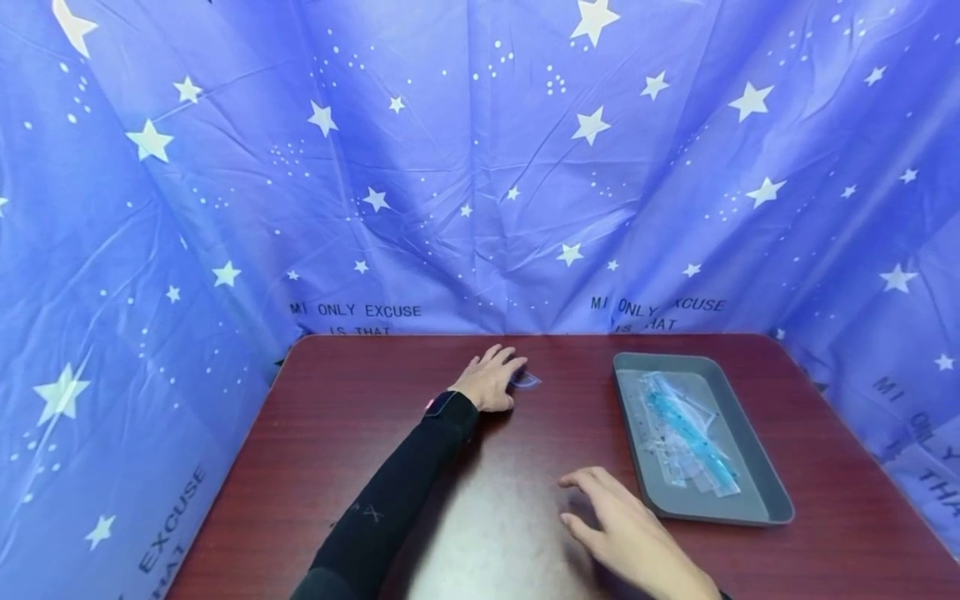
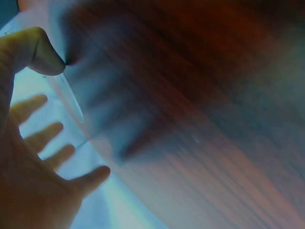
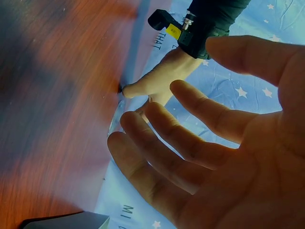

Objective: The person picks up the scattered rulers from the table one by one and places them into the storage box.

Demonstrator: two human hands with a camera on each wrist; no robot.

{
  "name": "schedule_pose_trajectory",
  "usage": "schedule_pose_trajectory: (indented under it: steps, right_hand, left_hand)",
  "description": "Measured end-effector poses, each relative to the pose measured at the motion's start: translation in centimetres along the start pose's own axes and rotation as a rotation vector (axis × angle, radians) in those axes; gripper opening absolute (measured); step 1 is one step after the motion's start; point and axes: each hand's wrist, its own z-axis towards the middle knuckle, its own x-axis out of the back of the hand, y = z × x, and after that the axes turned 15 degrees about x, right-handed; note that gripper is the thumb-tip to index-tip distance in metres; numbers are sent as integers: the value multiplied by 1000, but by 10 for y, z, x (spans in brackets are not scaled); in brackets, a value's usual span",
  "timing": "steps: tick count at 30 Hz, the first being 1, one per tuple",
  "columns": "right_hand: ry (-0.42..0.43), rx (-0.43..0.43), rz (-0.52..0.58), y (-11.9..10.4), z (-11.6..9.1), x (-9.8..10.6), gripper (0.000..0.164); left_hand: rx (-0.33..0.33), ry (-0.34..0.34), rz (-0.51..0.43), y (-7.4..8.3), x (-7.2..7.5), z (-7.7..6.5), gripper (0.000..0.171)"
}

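Near the back of the table, my left hand (image 1: pixel 487 385) reaches out with spread fingers over the wood. Just to the right of its fingers lies a small clear plastic piece with a curved edge (image 1: pixel 527 381), partly covered by the hand. In the left wrist view, that clear piece (image 2: pixel 71 98) shows as a thin bright outline by the thumb tip. My right hand (image 1: pixel 626 529) hovers above the front of the table, left of the grey tray, fingers loosely bent and nothing in them. In the right wrist view its palm (image 3: pixel 228 176) is bare.
A grey tray (image 1: pixel 765 492) stands on the right of the reddish-brown table (image 1: pixel 337 417). Inside lie clear flat plastic pieces and a long teal strip (image 1: pixel 693 433), overlapping. A blue star-patterned curtain (image 1: pixel 472 167) hangs behind the table and at both sides.
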Motion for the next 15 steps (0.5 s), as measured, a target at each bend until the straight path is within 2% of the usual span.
schedule_pose_trajectory:
  steps: [5,15]
  right_hand:
    - [-5,9,1,2,-1,0,29]
    - [11,30,-8,5,-2,2,29]
  left_hand:
    - [-68,-47,9,1,-3,7,80]
    - [-91,23,122,9,7,8,57]
